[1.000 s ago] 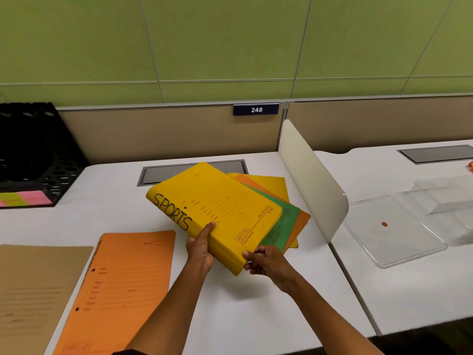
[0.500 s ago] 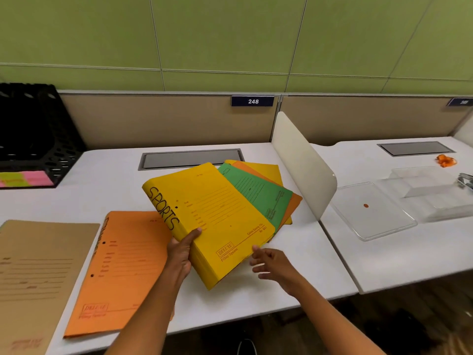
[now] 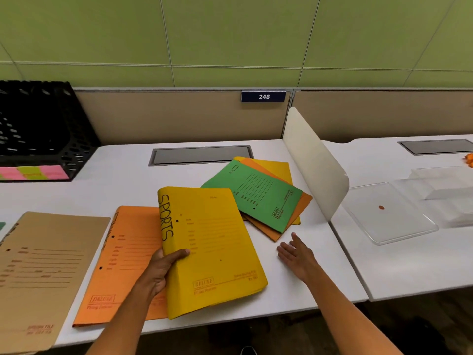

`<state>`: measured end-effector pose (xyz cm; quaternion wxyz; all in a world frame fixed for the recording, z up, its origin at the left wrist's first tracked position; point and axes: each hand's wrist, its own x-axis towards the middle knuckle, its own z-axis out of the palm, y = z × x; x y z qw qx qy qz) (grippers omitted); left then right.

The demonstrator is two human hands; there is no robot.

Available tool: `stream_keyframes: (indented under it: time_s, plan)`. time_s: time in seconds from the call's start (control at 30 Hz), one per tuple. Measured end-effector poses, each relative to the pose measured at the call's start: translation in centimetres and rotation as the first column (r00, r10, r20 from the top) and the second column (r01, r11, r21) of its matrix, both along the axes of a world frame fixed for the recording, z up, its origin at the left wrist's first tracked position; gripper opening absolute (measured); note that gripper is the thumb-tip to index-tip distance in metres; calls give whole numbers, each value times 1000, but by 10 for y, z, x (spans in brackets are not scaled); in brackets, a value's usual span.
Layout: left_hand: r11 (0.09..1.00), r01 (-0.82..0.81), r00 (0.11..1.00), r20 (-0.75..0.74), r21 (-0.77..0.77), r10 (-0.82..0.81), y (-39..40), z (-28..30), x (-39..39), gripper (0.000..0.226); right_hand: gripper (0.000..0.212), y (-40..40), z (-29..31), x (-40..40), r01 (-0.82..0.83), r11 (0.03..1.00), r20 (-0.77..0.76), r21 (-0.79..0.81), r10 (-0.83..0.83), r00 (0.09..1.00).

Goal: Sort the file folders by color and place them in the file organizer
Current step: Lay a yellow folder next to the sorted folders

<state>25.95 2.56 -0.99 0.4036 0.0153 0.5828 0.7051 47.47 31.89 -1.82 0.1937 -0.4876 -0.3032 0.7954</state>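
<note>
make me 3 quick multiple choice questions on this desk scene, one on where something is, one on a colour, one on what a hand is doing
1. Where does the black file organizer stand?
A. far left of the desk, by the partition
B. right of the white divider
C. on the floor

2. What colour is the top folder of the loose pile beside the white divider?
A. brown
B. green
C. pink

3. What is the state of the right hand?
A. pinching the green folder
B. open, holding nothing
C. gripping the yellow SPORTS folder

Answers:
1. A, it sits at the far left edge against the beige partition.
2. B, the green folder lies over orange and yellow ones.
3. B, its fingers are spread above the desk, while the left hand alone has a grip on the yellow SPORTS folder.
</note>
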Motion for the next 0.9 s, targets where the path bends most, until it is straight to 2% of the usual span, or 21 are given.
stream_keyframes:
  time_s: [0.2,0.5,0.63,0.73,0.77,0.9]
  plan:
    - [999,28,1000,3,-33,-28,5,-2,2,95,44,15,0,-31,50,999,22,-11,-50,999]
    - [992,95,995,31,-81,-92,21,-10,8,90,27,55,2,-76,95,994,15,49,-96,995]
    - [988,114,993,44,-99,-111,28,-17,13,87,35,71,-3,-94,72,994,23,77,-74,997]
    - [986,130,991,50,-107,-125,30,-20,16,83,18,67,-3,-104,34,995,64,97,-40,997]
    - [986,127,991,55,-111,-122,30,-22,15,83,14,64,-6,-106,40,995,98,93,-49,994]
    - [983,118,992,54,-139,-111,25,-26,10,86,22,45,-15,-107,117,993,148,-21,-113,983]
